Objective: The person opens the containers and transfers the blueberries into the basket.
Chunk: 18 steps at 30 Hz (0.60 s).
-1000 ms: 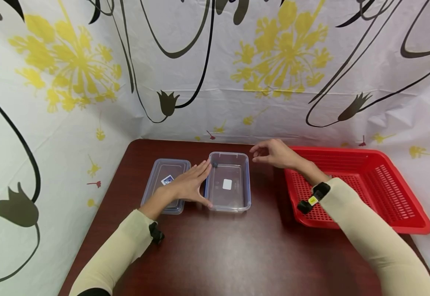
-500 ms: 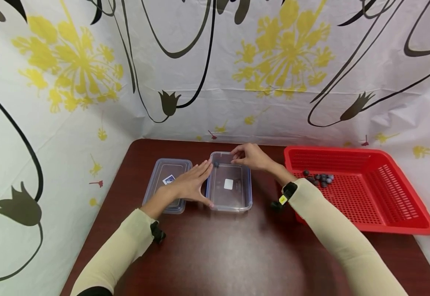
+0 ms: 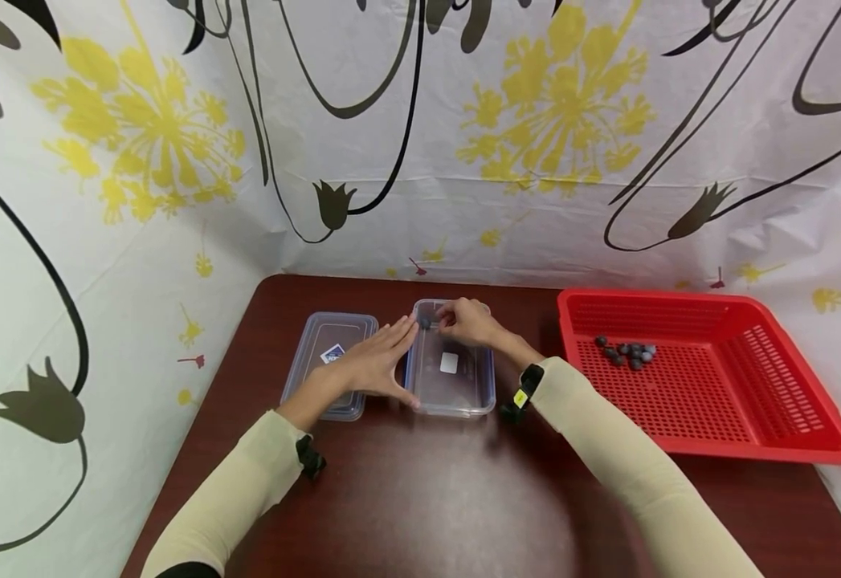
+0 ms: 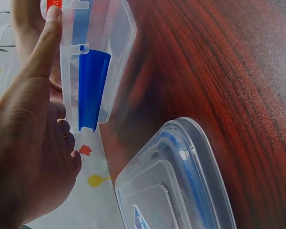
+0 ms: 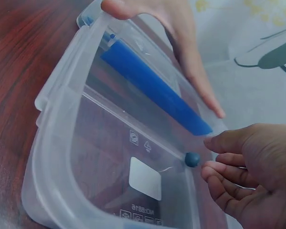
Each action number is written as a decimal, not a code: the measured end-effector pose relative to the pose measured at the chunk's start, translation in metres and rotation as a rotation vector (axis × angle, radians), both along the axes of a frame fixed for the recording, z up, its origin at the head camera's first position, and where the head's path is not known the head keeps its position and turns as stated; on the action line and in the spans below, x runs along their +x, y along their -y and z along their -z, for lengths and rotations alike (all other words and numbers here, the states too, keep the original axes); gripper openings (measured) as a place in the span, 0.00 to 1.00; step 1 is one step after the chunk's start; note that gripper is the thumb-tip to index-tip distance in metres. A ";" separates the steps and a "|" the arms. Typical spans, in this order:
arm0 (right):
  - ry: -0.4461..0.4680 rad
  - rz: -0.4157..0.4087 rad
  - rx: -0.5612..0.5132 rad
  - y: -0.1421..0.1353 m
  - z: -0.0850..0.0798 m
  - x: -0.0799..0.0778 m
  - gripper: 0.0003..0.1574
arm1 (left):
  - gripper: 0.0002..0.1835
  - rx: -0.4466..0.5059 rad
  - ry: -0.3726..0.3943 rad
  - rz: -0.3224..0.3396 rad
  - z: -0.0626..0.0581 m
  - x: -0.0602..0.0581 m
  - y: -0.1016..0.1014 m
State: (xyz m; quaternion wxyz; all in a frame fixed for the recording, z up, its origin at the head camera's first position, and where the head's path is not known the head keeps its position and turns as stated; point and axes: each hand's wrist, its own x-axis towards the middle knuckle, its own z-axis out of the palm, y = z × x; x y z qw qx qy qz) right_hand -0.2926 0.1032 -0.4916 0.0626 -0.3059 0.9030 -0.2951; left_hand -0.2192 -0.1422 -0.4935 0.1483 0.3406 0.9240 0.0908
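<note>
A clear plastic food box (image 3: 451, 393) with blue side clips stands on the table. My left hand (image 3: 369, 357) spans its left long side, fingers straight at the far corner and thumb at the near one. Inside the far left corner of the box lies a dark blueberry (image 5: 192, 160). My right hand (image 3: 469, 323) reaches over the far end of the box. In the right wrist view its thumb and fingers are loosely bent, with a gap between the tips right beside the berry. Several more blueberries (image 3: 635, 352) sit in the red basket (image 3: 709, 445).
The clear lid (image 3: 300, 361) with a blue-and-white label lies left of the box, partly under my left forearm in the head view. The perforated red basket takes up the table's right side. A patterned cloth (image 3: 420, 225) hangs behind the dark wooden table (image 3: 406, 498).
My right hand has moved left from beside the red basket to over the box's far left corner, uncovering the blueberries in the basket. My left hand stays at the box.
</note>
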 end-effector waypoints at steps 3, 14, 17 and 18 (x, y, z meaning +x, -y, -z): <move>0.034 0.008 -0.001 0.003 0.006 -0.002 0.18 | 0.77 0.006 -0.001 0.001 0.001 0.000 0.000; 0.157 0.053 -0.013 0.014 0.021 -0.007 0.22 | 0.77 0.025 -0.023 0.012 0.001 0.000 0.001; 0.189 0.074 -0.019 0.015 0.023 -0.006 0.22 | 0.77 0.027 -0.028 0.014 0.002 -0.001 0.001; 0.190 0.082 -0.021 0.015 0.024 -0.006 0.22 | 0.77 0.030 -0.028 0.013 0.003 -0.001 0.001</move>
